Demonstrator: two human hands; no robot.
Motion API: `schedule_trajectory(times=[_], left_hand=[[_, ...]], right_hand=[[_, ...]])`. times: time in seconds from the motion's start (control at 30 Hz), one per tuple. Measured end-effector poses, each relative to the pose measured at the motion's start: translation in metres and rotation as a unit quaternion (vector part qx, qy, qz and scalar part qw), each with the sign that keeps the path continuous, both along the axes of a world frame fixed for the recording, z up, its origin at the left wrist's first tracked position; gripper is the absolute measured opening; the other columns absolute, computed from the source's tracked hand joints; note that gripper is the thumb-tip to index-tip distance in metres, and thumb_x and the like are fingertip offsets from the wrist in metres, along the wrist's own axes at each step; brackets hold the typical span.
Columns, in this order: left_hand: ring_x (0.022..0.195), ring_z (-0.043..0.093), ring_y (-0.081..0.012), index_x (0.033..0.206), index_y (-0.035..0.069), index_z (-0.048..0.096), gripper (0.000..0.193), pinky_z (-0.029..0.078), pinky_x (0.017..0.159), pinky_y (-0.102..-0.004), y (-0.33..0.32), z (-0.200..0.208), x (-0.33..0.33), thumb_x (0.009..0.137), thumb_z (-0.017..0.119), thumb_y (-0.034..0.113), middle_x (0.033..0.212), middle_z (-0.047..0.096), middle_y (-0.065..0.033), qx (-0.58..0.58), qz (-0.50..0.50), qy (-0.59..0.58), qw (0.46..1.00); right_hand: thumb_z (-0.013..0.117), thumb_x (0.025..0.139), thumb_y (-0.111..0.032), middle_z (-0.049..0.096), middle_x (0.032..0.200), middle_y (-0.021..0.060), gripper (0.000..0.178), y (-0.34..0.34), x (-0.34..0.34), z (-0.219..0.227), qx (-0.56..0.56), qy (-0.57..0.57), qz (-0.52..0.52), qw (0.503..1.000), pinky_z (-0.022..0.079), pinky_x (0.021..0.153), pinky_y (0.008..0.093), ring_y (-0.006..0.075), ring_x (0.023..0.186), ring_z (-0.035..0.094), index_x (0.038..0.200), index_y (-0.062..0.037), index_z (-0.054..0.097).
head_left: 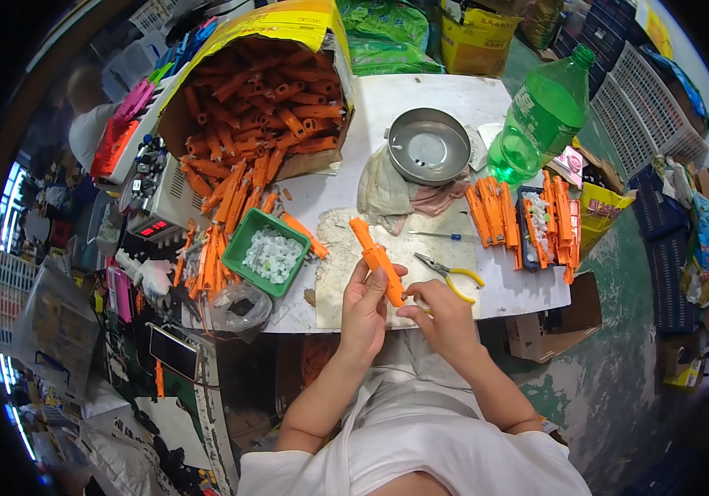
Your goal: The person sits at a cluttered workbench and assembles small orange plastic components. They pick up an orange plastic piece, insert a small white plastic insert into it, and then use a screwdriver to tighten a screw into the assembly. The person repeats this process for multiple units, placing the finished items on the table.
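My left hand [363, 311] is closed round a long, slim orange plastic part [381, 266], thumb along its side. The part is tilted, its narrow end pointing up and to the left. At its lower end my right hand [442, 319] has thumb and forefinger pinched together; whatever sits between them is too small to make out. Just beyond that hand, yellow-handled pliers [452, 273] lie on a worn, stained board [334, 285]. A thin blue-ended tool [437, 236] rests farther up. To the left stands a green tray [247, 269] of small whitish pieces.
A big yellow sack [268, 23] spills similar orange parts at the far left. A metal bowl [429, 146] sits by cloths [387, 194]. At right are a green bottle [543, 116], rows of orange parts [495, 211] and a cardboard box [549, 331] below the table edge.
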State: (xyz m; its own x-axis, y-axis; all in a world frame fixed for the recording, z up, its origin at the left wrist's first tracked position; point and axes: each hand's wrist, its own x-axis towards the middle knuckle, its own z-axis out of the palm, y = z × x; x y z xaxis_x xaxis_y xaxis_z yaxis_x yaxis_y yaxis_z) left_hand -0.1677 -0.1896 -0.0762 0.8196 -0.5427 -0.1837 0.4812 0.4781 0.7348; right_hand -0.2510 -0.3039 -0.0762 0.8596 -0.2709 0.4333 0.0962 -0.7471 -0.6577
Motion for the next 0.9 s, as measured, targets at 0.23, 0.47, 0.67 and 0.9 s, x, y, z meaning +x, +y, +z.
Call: schedule_trajectory(times=[0.23, 0.47, 0.67, 0.9], left_hand=[[0.088, 0.058, -0.0126, 0.116, 0.006, 0.044, 0.030, 0.047, 0.081, -0.0265, -0.009, -0.002, -0.003, 0.093, 0.058, 0.021, 0.099, 0.062, -0.0118, 0.016, 0.060, -0.022, 0.998], [0.087, 0.058, -0.0100, 0.120, 0.005, 0.041, 0.036, 0.045, 0.080, -0.0244, -0.022, -0.008, -0.003, 0.093, 0.059, 0.019, 0.099, 0.063, -0.0123, 0.033, 0.088, -0.027, 0.995], [0.099, 0.054, -0.0120, 0.126, 0.002, 0.038, 0.039, 0.045, 0.084, -0.0247, -0.030, -0.009, -0.004, 0.093, 0.057, 0.011, 0.107, 0.056, -0.0084, 0.052, 0.103, -0.033, 0.993], [0.112, 0.048, -0.0178, 0.134, 0.001, 0.033, 0.049, 0.037, 0.098, -0.0327, -0.031, -0.032, -0.001, 0.093, 0.057, 0.014, 0.124, 0.046, -0.0116, 0.123, 0.117, -0.201, 0.965]], right_hand=[[0.075, 0.073, -0.034, 0.053, 0.076, 0.0068, 0.037, 0.012, 0.015, -0.009, -0.049, 0.007, -0.044, 0.998, 0.046, 0.051, 0.0317, 0.0225, 0.064, 0.057, 0.088, -0.0050, 0.057], [0.075, 0.073, -0.027, 0.052, 0.072, 0.0074, 0.031, 0.004, 0.020, -0.019, -0.090, -0.020, -0.044, 0.995, 0.045, 0.049, 0.0318, 0.0221, 0.060, 0.057, 0.084, -0.0052, 0.056], [0.072, 0.074, -0.022, 0.053, 0.070, 0.0061, 0.024, 0.000, 0.023, -0.023, -0.085, -0.010, -0.029, 0.996, 0.046, 0.049, 0.0325, 0.0217, 0.059, 0.058, 0.083, -0.0060, 0.057], [0.071, 0.078, -0.022, 0.058, 0.069, 0.0085, 0.021, -0.020, 0.028, -0.027, -0.021, -0.017, -0.080, 0.996, 0.046, 0.049, 0.0346, 0.0250, 0.058, 0.060, 0.081, -0.0049, 0.059]])
